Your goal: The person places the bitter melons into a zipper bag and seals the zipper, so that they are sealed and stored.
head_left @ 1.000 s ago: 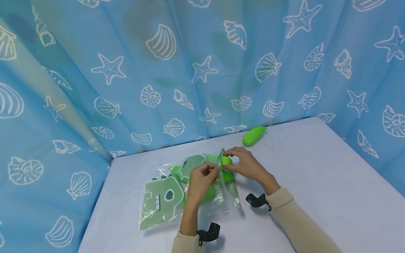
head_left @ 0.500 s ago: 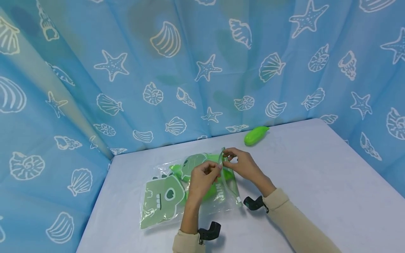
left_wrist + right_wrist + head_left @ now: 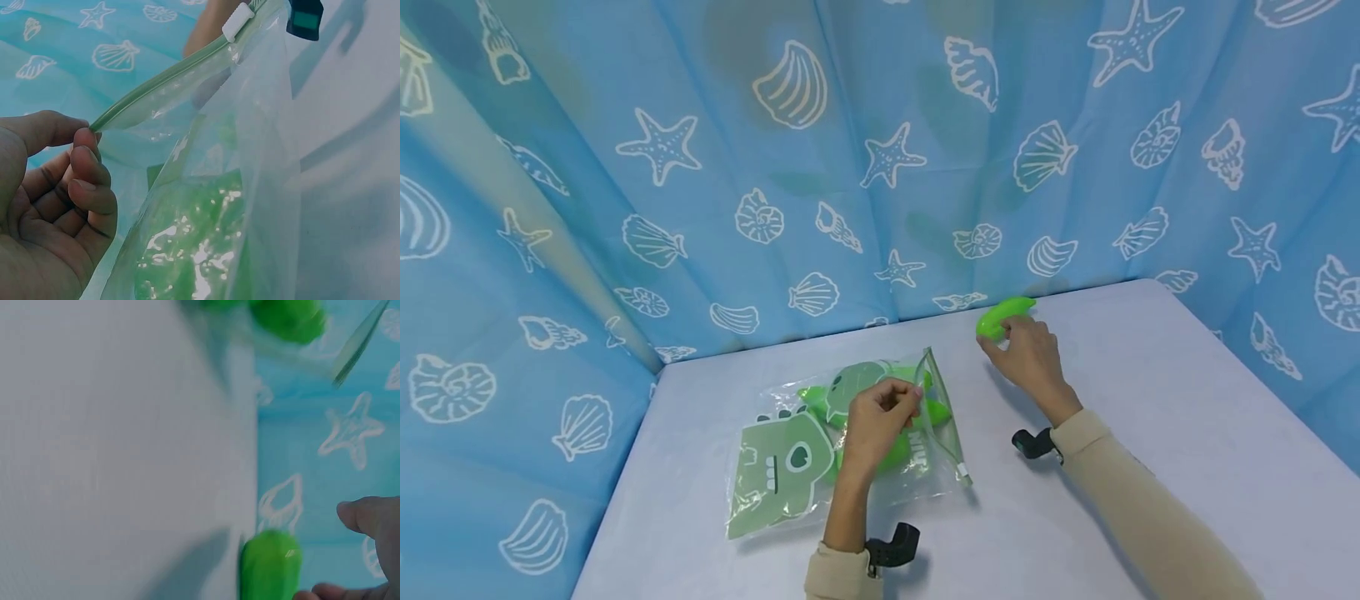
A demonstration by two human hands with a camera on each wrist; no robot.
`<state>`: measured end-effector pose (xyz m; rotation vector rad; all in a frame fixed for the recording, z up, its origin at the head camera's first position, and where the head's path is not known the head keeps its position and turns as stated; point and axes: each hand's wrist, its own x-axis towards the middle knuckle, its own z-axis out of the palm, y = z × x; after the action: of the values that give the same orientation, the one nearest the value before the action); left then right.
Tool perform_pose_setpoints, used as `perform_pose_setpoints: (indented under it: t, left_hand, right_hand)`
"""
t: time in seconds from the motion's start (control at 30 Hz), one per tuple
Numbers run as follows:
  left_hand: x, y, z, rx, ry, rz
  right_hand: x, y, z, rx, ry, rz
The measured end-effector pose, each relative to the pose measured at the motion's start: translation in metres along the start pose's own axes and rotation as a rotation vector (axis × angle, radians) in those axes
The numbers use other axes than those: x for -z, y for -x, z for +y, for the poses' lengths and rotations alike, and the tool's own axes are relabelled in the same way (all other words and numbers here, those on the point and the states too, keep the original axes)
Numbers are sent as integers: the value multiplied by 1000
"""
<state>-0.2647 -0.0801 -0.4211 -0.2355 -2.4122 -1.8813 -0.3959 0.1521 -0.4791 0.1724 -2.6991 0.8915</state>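
Note:
A clear zip bag point(image 3: 782, 471) with a green cartoon monster print lies on the table, several bright green things point(image 3: 811, 397) showing through it. My left hand point(image 3: 878, 421) pinches the strip along the bag's mouth, which gapes at the right; in the left wrist view this strip point(image 3: 165, 76) runs from thumb and fingertip up to a white slider point(image 3: 239, 22). Farther back lies a smooth, long bright green piece with a pointed tip point(image 3: 998, 317), like a toy vegetable. Over its near side is my right hand point(image 3: 1030, 357), thumb and fingers spread apart in the right wrist view.
The white-covered table point(image 3: 1120, 400) meets a blue shell-print curtain point(image 3: 850, 167) at its back edge, close behind the long green piece. Black wrist cameras point(image 3: 892, 546) sit on both forearms.
My right hand has left the bag's mouth and moved right and back to the long green piece. The left hand stays on the strip. The bag's mouth now gapes wider.

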Motion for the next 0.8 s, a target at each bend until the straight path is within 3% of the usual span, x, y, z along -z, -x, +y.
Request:
perform_pose_setpoints:
  t: [0.1,0.23,0.43,0.8]
  left_hand:
    - [1,1,-1,-5,1,1]
    - [1,2,-3,-9,10,-1]
    - [0,3,-4,4,15,3]
    - [1,0,-1,9,-1,9]
  right_hand:
    - [0,-8,10,-37,118,4]
    - [-1,-18,22,-147,141,-76]
    - [-5,-30,32,-295,76,-179]
    - [-13,-52,28,-424,-102,-179]
